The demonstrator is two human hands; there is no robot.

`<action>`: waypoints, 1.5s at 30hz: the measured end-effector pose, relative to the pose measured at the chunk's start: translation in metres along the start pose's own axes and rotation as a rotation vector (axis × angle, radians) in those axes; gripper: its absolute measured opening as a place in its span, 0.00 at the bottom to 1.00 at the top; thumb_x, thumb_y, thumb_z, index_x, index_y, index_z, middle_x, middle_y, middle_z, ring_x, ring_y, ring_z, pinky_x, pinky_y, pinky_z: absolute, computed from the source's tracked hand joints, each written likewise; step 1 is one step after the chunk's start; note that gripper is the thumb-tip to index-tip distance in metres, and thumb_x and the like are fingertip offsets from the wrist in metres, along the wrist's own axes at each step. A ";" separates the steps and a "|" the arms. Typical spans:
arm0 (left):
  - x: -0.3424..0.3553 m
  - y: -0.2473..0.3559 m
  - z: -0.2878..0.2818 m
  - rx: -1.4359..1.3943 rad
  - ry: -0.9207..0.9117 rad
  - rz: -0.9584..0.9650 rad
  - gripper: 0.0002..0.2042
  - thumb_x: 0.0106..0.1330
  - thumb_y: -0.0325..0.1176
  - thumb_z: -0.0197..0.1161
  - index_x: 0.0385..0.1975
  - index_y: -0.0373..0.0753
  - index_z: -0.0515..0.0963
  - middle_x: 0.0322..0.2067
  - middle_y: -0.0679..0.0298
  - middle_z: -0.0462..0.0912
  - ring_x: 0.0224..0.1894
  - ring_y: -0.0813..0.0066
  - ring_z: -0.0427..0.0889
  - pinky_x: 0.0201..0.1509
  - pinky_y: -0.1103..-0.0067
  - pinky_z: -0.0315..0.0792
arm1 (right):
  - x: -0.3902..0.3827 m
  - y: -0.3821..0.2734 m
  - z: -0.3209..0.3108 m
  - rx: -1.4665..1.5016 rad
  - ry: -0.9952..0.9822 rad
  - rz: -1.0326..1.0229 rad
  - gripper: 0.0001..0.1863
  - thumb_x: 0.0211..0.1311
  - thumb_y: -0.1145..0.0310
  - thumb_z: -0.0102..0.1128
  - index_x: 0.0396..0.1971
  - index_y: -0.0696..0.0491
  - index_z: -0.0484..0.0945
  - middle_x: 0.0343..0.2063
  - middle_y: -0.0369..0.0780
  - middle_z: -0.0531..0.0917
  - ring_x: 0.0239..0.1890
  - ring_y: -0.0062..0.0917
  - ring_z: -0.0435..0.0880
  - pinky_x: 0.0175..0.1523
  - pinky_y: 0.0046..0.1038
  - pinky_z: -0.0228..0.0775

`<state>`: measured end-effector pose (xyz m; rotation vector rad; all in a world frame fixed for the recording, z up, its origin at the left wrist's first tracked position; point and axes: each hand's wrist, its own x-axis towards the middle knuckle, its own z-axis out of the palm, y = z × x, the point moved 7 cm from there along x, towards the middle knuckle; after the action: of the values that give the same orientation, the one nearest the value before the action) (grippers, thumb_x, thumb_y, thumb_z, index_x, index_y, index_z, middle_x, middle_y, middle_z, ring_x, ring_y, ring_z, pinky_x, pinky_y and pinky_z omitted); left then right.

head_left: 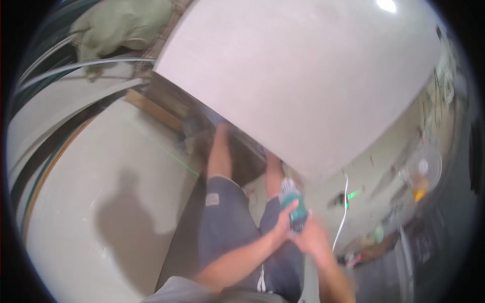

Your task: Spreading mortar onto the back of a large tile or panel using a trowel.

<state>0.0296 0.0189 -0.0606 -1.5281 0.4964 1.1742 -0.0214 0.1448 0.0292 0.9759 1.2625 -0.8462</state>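
My left hand (284, 222) is closed around a teal-and-dark handheld object (295, 204) with a light top, held upright-looking over my thighs. My right hand (309, 233) grips its lower end, slightly blurred by motion. Just beyond the object is a large white board (298, 76), whose near edge crosses above my lower legs and hides my feet. To the right of my hands, a small dark device with bright green light (347, 201) lies beside a white cable (342, 222).
A pale panel (65, 202) at left bears my shadow and a thin green light line. A wooden strip (151, 107) lies under the board's edge. A greenish bag or cloth (116, 28) and pale strips are upper left. A round translucent object (423, 166) and scattered items are at right.
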 end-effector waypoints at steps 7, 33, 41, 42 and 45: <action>-0.117 -0.030 0.029 -0.058 -0.212 -0.143 0.14 0.66 0.33 0.65 0.49 0.38 0.76 0.45 0.60 0.83 0.49 0.64 0.83 0.60 0.66 0.74 | -0.076 0.034 0.018 -0.059 -0.241 -0.080 0.50 0.45 0.55 0.75 0.68 0.55 0.60 0.58 0.54 0.73 0.59 0.51 0.75 0.62 0.41 0.69; -0.297 -0.017 0.139 2.232 -0.507 1.209 0.38 0.66 0.32 0.54 0.75 0.39 0.45 0.53 0.38 0.75 0.48 0.41 0.79 0.53 0.58 0.72 | -0.195 -0.018 -0.079 1.468 0.108 -0.945 0.21 0.52 0.66 0.66 0.45 0.61 0.79 0.38 0.41 0.84 0.40 0.28 0.84 0.47 0.30 0.77; -0.406 -0.070 0.207 1.669 -0.431 0.700 0.30 0.68 0.24 0.50 0.72 0.37 0.58 0.61 0.43 0.74 0.63 0.50 0.74 0.67 0.68 0.66 | -0.207 0.002 -0.065 1.819 -0.082 -1.002 0.19 0.54 0.68 0.65 0.46 0.59 0.79 0.38 0.42 0.84 0.40 0.29 0.84 0.49 0.33 0.79; -0.409 -0.077 0.214 1.809 -0.490 0.893 0.27 0.71 0.26 0.51 0.71 0.37 0.60 0.61 0.45 0.75 0.64 0.54 0.74 0.67 0.70 0.66 | -0.214 0.005 -0.064 1.871 -0.129 -0.994 0.19 0.54 0.68 0.65 0.46 0.59 0.78 0.38 0.42 0.84 0.40 0.29 0.84 0.49 0.33 0.79; -0.386 -0.084 0.202 1.651 -0.776 0.775 0.39 0.65 0.26 0.65 0.73 0.37 0.50 0.60 0.48 0.72 0.60 0.58 0.76 0.65 0.65 0.69 | -0.205 0.025 -0.067 1.796 0.015 -1.073 0.19 0.54 0.68 0.64 0.46 0.58 0.78 0.37 0.41 0.84 0.39 0.29 0.84 0.50 0.31 0.78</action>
<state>-0.1481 0.1248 0.3316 0.5835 1.1155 1.1670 -0.0490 0.2140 0.2333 1.5261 0.6858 -3.0591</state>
